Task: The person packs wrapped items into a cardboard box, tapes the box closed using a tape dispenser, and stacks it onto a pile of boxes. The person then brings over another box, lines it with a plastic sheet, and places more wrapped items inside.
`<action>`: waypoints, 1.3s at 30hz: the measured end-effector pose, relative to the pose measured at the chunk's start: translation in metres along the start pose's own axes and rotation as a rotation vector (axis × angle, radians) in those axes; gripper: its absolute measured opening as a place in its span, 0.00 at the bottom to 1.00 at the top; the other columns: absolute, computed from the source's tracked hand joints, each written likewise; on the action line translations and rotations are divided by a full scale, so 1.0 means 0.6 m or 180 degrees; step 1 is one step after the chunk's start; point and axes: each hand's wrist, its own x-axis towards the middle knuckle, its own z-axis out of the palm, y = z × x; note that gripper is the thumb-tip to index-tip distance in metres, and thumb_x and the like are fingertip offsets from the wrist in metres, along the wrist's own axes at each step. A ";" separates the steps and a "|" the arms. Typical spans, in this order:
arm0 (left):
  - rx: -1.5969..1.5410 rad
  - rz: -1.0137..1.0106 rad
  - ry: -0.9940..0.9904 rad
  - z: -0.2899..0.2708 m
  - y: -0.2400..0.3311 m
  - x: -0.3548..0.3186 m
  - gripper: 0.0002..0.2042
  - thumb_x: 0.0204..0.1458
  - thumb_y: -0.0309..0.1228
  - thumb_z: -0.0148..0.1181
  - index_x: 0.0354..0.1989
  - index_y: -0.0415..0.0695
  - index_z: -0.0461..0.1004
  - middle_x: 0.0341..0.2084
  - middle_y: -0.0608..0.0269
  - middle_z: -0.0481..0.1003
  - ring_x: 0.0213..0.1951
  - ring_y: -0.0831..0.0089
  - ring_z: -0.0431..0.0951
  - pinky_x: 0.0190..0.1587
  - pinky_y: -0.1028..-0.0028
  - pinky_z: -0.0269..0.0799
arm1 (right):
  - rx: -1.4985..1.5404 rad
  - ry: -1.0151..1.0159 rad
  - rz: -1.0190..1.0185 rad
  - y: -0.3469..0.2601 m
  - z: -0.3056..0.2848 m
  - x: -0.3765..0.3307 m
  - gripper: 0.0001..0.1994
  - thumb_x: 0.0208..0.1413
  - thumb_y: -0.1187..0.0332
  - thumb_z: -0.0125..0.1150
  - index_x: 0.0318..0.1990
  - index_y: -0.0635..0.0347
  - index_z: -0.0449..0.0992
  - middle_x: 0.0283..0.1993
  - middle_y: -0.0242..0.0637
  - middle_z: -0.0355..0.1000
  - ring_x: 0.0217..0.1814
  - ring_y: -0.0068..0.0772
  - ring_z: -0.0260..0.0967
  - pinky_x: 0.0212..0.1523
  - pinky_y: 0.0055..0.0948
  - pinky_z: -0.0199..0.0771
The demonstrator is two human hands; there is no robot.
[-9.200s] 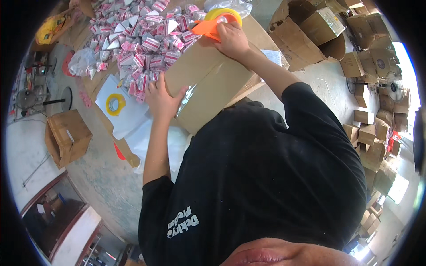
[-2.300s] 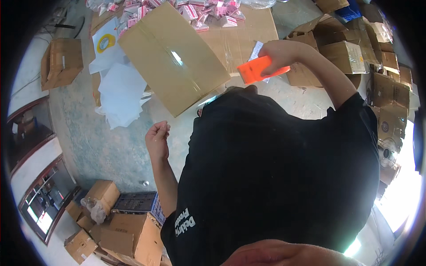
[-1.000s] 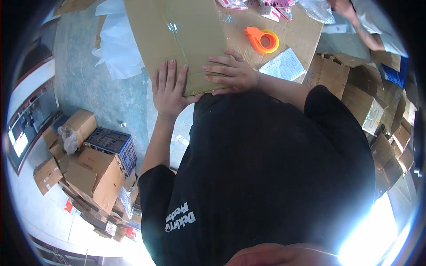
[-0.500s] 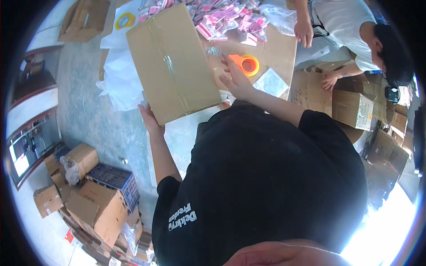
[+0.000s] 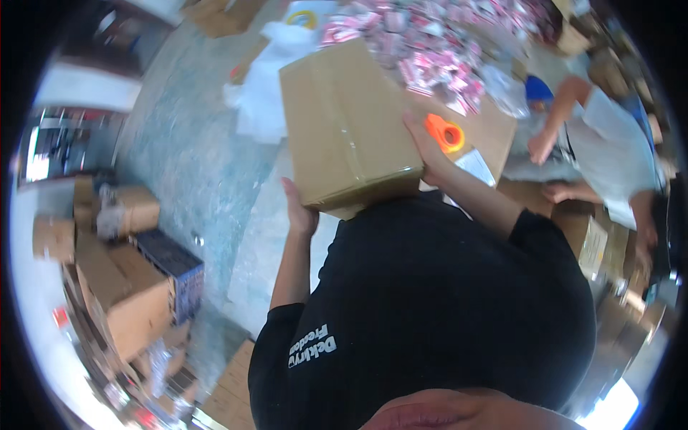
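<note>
A brown cardboard box [image 5: 340, 118], closed with clear tape down its middle, is between my two hands in front of my body, tilted so that its near end shows. My left hand [image 5: 301, 211] grips its near left corner, thumb up along the side. On the opposite side, my right hand [image 5: 428, 150] presses against the near right edge; some of its fingers are hidden. Just beyond that hand lies an orange tape dispenser [image 5: 446, 134] on the table. A white paper sheet [image 5: 474, 168] is beside it, partly covered by my right forearm.
Many pink-and-white packets [image 5: 444, 61] are heaped on the table. White sheeting [image 5: 261, 93] and a yellow tape roll [image 5: 301, 19] are at the far left. Cardboard boxes [image 5: 129, 287] and a blue crate [image 5: 179, 269] stand at left. A co-worker [image 5: 609, 136] bends over boxes at right.
My right hand has moved from beside the tape dispenser onto the box's right side. The box has tilted, bringing its near end into sight. The whole view has shifted, and the co-worker has moved.
</note>
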 end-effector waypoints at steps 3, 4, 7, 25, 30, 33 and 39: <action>-0.0023 0.0617 0.0227 -0.073 -0.043 -0.067 0.36 0.65 0.56 0.33 0.70 0.37 0.52 0.67 0.53 0.59 0.68 0.63 0.58 0.69 0.63 0.51 | -0.0225 -0.0213 -0.0199 0.057 0.042 -0.019 0.35 0.63 0.40 0.47 0.66 0.60 0.62 0.61 0.42 0.67 0.62 0.37 0.66 0.62 0.39 0.67; -0.0217 0.0632 0.0280 -0.050 -0.010 -0.096 0.32 0.67 0.48 0.37 0.71 0.36 0.48 0.69 0.54 0.55 0.70 0.64 0.53 0.71 0.66 0.45 | -0.0323 -0.0365 -0.0325 0.077 0.042 -0.008 0.34 0.64 0.41 0.48 0.65 0.61 0.62 0.61 0.42 0.68 0.62 0.37 0.66 0.61 0.38 0.67; -0.0403 0.0759 0.0677 -0.084 0.008 -0.190 0.36 0.64 0.45 0.45 0.73 0.35 0.41 0.70 0.53 0.53 0.70 0.64 0.52 0.71 0.68 0.44 | -0.0490 -0.0772 0.0149 0.135 0.078 0.012 0.31 0.65 0.43 0.47 0.63 0.60 0.64 0.59 0.40 0.68 0.61 0.37 0.66 0.61 0.38 0.67; -0.1942 0.2817 0.3969 -0.216 -0.213 -0.609 0.38 0.62 0.44 0.45 0.74 0.41 0.36 0.69 0.53 0.54 0.70 0.63 0.53 0.69 0.69 0.46 | -0.3591 -0.3889 0.2432 0.554 0.558 -0.076 0.24 0.67 0.58 0.48 0.64 0.64 0.62 0.64 0.41 0.66 0.65 0.35 0.63 0.65 0.35 0.61; -0.2500 0.3067 0.4625 -0.219 -0.213 -0.647 0.38 0.62 0.43 0.45 0.75 0.42 0.35 0.71 0.56 0.50 0.71 0.64 0.50 0.70 0.70 0.44 | -0.3909 -0.4388 0.2819 0.702 0.628 -0.074 0.23 0.68 0.58 0.48 0.63 0.65 0.65 0.63 0.39 0.67 0.65 0.32 0.63 0.65 0.33 0.60; -0.2361 0.3091 0.4928 -0.291 -0.233 -0.640 0.40 0.62 0.42 0.46 0.75 0.44 0.30 0.72 0.54 0.48 0.71 0.65 0.49 0.70 0.71 0.42 | -0.4034 -0.4576 0.2828 0.776 0.686 -0.064 0.23 0.67 0.60 0.49 0.62 0.68 0.65 0.63 0.41 0.67 0.65 0.35 0.63 0.65 0.35 0.61; -0.2283 0.2417 0.4771 -0.447 -0.094 -0.721 0.44 0.60 0.37 0.54 0.74 0.43 0.26 0.72 0.51 0.44 0.72 0.64 0.45 0.70 0.70 0.45 | -0.3818 -0.4954 0.2543 0.861 0.831 -0.031 0.23 0.67 0.65 0.47 0.64 0.70 0.62 0.65 0.43 0.64 0.69 0.33 0.57 0.69 0.32 0.52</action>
